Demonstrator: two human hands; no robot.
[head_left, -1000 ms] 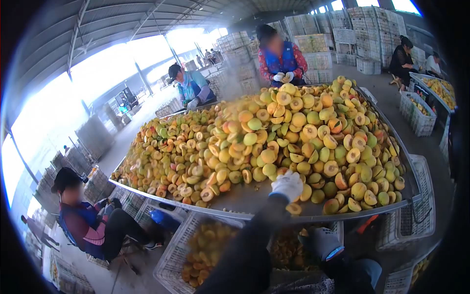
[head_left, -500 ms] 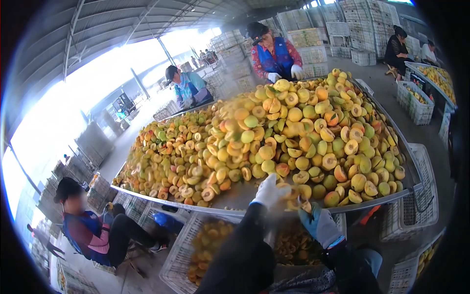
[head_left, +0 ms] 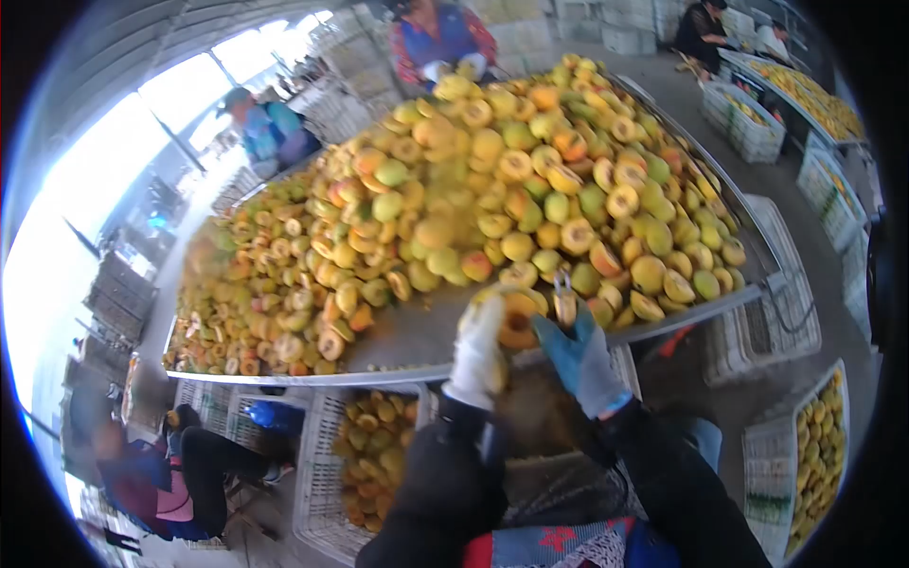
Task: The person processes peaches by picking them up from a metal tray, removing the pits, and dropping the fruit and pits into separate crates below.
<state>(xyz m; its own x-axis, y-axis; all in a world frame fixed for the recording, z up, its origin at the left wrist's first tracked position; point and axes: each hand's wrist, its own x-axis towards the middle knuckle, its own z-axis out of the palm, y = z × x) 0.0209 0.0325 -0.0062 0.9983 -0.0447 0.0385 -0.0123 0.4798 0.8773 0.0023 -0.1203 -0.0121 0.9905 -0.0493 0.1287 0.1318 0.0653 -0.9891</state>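
Observation:
My left hand [head_left: 478, 355], in a whitish glove, is closed around a halved yellow peach [head_left: 519, 317], whose reddish hollow faces up. Close beside it, my right hand [head_left: 582, 360], in a blue and grey glove, grips a small metal tool [head_left: 564, 301] that points up from the fingers. Both hands are at the near edge of a metal table [head_left: 407, 333], which bears a big heap of yellow and green peaches [head_left: 559, 204], many of them cut in half. Blur hides the details between my hands.
Below the table edge, a white crate [head_left: 317, 473] holds fruit. More crates stand at the right, including an upright one [head_left: 772, 473] with fruit. Co-workers are across the table [head_left: 757, 284], at its left end and seated at lower left. Another fruit table [head_left: 805, 95] is at upper right.
The view has tilted and shifted, so the heap sits further left and higher. My left hand has come back from the heap's edge with a halved peach, close to my right hand.

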